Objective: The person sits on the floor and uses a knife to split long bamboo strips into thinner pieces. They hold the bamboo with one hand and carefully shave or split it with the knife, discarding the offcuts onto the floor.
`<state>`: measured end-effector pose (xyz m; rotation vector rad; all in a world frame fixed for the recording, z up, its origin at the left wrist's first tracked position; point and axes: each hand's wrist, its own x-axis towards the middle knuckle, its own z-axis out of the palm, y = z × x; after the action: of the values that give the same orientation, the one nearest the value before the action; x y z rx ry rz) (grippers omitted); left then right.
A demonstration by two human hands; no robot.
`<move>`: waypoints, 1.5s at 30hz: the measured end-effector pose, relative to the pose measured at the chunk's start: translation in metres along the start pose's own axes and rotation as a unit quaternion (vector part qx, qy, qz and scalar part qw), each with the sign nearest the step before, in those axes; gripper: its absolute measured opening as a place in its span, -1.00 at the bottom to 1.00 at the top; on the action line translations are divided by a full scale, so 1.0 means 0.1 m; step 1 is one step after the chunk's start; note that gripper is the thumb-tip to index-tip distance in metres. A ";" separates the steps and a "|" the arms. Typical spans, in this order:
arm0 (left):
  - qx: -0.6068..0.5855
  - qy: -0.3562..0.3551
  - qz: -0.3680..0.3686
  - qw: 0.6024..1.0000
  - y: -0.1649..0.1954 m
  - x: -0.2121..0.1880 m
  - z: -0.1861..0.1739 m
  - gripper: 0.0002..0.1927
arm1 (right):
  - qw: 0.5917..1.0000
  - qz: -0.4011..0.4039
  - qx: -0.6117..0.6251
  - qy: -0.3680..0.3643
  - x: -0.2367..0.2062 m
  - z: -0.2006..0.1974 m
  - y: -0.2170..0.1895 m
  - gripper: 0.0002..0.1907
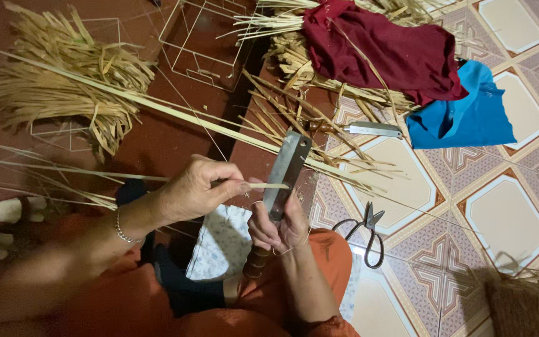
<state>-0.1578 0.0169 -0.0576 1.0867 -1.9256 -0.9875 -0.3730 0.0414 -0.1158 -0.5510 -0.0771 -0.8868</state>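
My right hand (280,226) grips a big flat-bladed knife (287,171) by its ringed wooden handle, blade pointing up and away. My left hand (198,187) pinches a thin pale reed strip (268,185) and holds its tip against the blade's edge. A metal bracelet sits on my left wrist. A white patterned cloth (223,240) lies on my lap, beneath both hands.
Bundles of dry straw (63,81) lie at the left and top. A white wire frame (204,40) stands at the top. A maroon cloth (385,50), a blue cloth (466,112), a second knife (375,130) and black scissors (363,234) lie on the tiled floor.
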 end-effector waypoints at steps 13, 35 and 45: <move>-0.023 0.017 0.012 1.000 0.01 -0.02 0.03 -0.86 | 0.998 0.031 0.059 0.004 0.02 -0.16 0.18 -0.40; -0.077 0.036 -0.067 0.994 -0.13 0.15 -0.04 -0.84 | 0.997 -0.045 0.027 0.058 0.02 0.08 -0.29 -0.30; -0.098 0.019 -0.039 0.994 -0.14 0.17 0.05 -0.85 | 0.999 -0.024 0.020 0.036 0.06 0.07 -0.24 -0.36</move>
<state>-0.1636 -0.0024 -0.0684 1.0661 -1.7251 -1.1648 -0.3862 0.0288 -0.0986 -0.4808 -0.0438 -0.9489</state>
